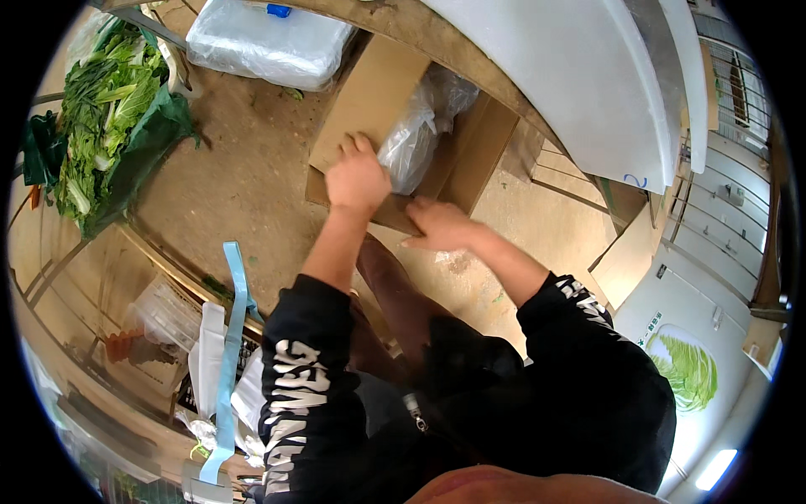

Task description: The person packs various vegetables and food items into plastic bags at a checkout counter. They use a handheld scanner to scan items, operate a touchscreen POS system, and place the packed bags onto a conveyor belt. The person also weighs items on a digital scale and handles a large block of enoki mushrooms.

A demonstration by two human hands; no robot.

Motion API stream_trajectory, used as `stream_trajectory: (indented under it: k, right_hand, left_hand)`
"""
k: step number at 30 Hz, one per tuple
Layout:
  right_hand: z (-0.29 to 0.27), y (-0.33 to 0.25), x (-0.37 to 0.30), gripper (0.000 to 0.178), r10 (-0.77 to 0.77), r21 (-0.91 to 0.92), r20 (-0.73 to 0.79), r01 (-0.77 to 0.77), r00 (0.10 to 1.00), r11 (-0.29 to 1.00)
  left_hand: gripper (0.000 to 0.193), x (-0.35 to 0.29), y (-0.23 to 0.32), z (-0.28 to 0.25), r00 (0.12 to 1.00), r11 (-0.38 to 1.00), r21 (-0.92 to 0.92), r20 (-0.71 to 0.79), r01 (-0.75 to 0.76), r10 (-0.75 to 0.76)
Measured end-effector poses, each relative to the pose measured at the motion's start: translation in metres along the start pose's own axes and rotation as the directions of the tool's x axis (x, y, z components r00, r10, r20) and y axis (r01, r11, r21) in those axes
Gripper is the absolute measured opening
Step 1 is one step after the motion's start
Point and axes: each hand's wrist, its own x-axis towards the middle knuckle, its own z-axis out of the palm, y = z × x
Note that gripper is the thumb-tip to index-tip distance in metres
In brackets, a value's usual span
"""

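At the far left, a heap of leafy greens (113,105) lies on a dark green sheet (155,130), whose loose edge spreads toward the brown floor (243,168). Below the heap, toward the lower left, are clear plastic containers (168,312). Just right of these, white plastic bags (207,361) lie bunched together, and a long light-blue strip (227,370) runs upright past them, bending near its top end. Farther up, a bulky bundle wrapped in clear plastic (269,46) sits on the floor, with a small blue piece (278,11) at its upper edge.

Near the middle, the left hand (359,175) reaches up from a black sleeve with white lettering and rests on the left flap of an open cardboard box (369,101). Its fingers are bent against the cardboard; whether they grip it cannot be told. The box stands on the floor in front of the person's legs, partly beneath a curved wooden edge (395,21), and holds a crumpled clear plastic bag (411,147). To the right, the right hand (441,225) touches the near side of the box, thumb apart from the other fingers; how firmly they hold the cardboard is unclear.

At the upper right is a large white panel (571,76), with another just behind it. At the far right, a pale door (709,294) bears a picture of a green cabbage (684,365).
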Motion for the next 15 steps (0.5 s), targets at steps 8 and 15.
stream_trajectory:
  k: [8,15]
  right_hand:
    - [-0.009,0.098,0.142,0.061,0.64,0.686,-0.562,-0.138,0.524,0.715]
    - [0.012,-0.042,0.16,0.039,-0.018,0.314,-0.772,0.405,0.635,0.859]
  left_hand:
    - [0.025,0.02,-0.052,-0.041,0.983,0.98,-0.201,-0.182,-0.001,-0.037]
    - [0.033,0.02,-0.052,-0.042,0.971,0.966,-0.259,-0.231,-0.005,-0.057]
